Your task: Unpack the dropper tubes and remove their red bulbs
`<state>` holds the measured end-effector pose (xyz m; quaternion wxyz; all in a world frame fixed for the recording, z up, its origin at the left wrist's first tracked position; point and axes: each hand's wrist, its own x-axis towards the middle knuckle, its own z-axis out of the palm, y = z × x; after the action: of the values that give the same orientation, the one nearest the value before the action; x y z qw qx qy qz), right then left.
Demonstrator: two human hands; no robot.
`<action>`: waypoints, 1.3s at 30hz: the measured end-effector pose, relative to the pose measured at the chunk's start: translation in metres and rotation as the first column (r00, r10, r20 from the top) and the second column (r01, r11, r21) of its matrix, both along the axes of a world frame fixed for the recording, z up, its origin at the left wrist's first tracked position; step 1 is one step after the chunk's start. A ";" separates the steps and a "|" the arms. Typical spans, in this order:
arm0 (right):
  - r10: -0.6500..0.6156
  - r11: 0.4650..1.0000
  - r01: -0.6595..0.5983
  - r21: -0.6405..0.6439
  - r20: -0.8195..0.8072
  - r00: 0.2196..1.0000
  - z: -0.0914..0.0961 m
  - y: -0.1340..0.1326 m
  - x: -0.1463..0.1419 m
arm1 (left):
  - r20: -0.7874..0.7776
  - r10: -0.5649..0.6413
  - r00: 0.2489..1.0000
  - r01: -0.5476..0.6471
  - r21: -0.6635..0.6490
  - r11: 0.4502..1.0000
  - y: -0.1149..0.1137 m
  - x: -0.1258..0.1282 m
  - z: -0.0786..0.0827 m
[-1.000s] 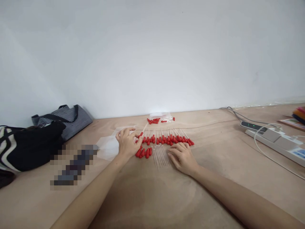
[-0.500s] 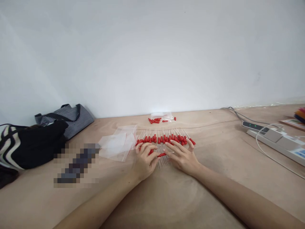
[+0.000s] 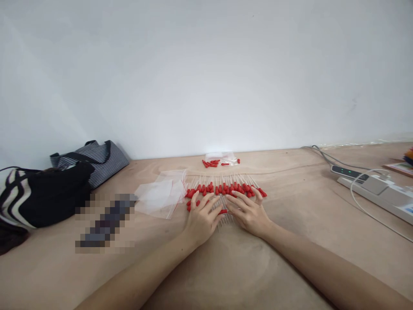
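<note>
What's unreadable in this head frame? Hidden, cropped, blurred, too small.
Droppers: head view, left hand and right hand cover the near ends.
Blurred patch: head view, pixelated, contents unknown.
Power strip: head view, cut by right edge.
Red caps near the wall: head view, too small to count.

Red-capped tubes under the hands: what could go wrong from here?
The left hand and the right hand lie flat on the row of red-capped tubes. The tubes look thin, so pressing hard might crack or bend them. They lie packed side by side, so a sideways push could roll them out of line. The loose red cap between the hands might get knocked away.
</note>
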<state>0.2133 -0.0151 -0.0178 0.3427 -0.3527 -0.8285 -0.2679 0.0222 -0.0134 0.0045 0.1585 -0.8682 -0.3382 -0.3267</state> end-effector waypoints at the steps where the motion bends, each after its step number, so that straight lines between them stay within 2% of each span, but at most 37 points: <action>1: 0.000 1.000 0.000 -0.008 -0.004 1.000 0.000 0.000 -0.001 | -0.005 -0.003 1.000 0.003 0.015 1.000 0.001 0.001 -0.001; 6: 0.035 0.998 -0.037 -0.054 -0.027 0.999 -0.002 0.000 -0.003 | 0.014 -0.015 1.000 0.015 0.044 0.999 0.002 0.004 -0.005; 13: 0.098 0.995 -0.098 -0.024 0.025 0.995 0.000 -0.002 0.001 | -0.046 -0.019 0.999 0.022 0.072 0.997 -0.002 0.000 0.000; 22: 0.079 0.996 -0.075 -0.045 0.101 0.992 0.001 -0.003 0.004 | -0.072 0.039 0.997 -0.028 0.145 0.989 -0.005 -0.001 -0.001; 33: 0.049 0.995 -0.038 -0.088 0.123 0.991 0.004 -0.004 0.004 | -0.057 0.040 0.998 -0.033 0.122 0.992 -0.005 -0.002 -0.003; 39: -0.013 0.991 0.027 -0.133 0.108 0.994 0.007 -0.003 0.012 | 0.018 0.090 0.996 -0.091 0.058 0.994 -0.007 -0.010 0.005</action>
<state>0.2255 -0.0177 -0.0105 0.2709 -0.3684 -0.8582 -0.2333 0.0119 -0.0205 0.0092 0.1958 -0.8445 -0.3687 -0.3356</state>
